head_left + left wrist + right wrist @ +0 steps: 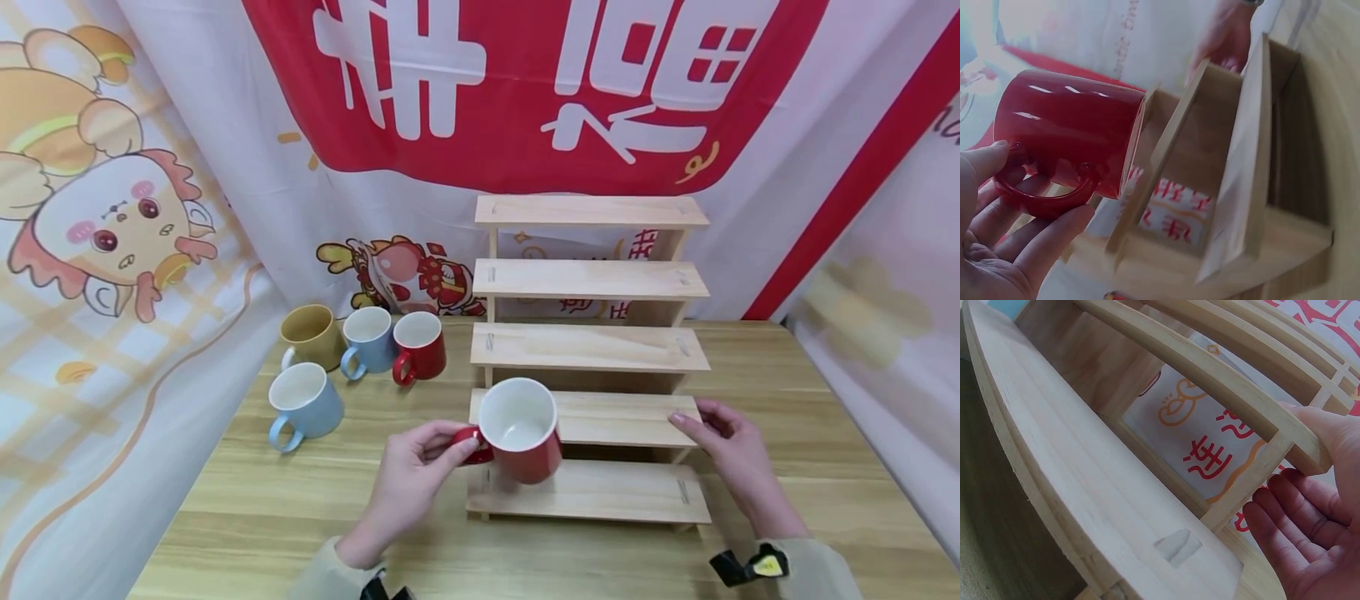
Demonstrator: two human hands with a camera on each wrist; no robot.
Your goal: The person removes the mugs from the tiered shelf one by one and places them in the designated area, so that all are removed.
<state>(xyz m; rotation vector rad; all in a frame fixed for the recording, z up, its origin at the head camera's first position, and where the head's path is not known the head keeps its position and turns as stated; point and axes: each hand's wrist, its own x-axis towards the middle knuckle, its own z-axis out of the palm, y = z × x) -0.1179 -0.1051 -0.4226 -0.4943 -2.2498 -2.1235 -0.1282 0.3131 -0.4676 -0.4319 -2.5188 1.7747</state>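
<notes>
A red mug (pixel 529 457) with a white inside is held by its handle between the thumb and fingers of my left hand (pixel 411 475). It hangs over the lower steps of a five-tier wooden display shelf (pixel 589 347), tilted so that its opening faces me. In the left wrist view the mug (pixel 1066 128) is apart from the boards, its handle against the fingers. My right hand (pixel 738 454) grips the right end of the second step from the bottom, thumb on top. The right wrist view shows the fingers (pixel 1297 512) below that board's end.
At the table's back left stand a mustard mug (pixel 313 337), a light blue mug (pixel 368 342), a smaller red mug (pixel 421 346) and a nearer light blue mug (pixel 307 402). Printed cloth (pixel 405 179) hangs behind the shelf and along both sides of the wooden table (pixel 300 508).
</notes>
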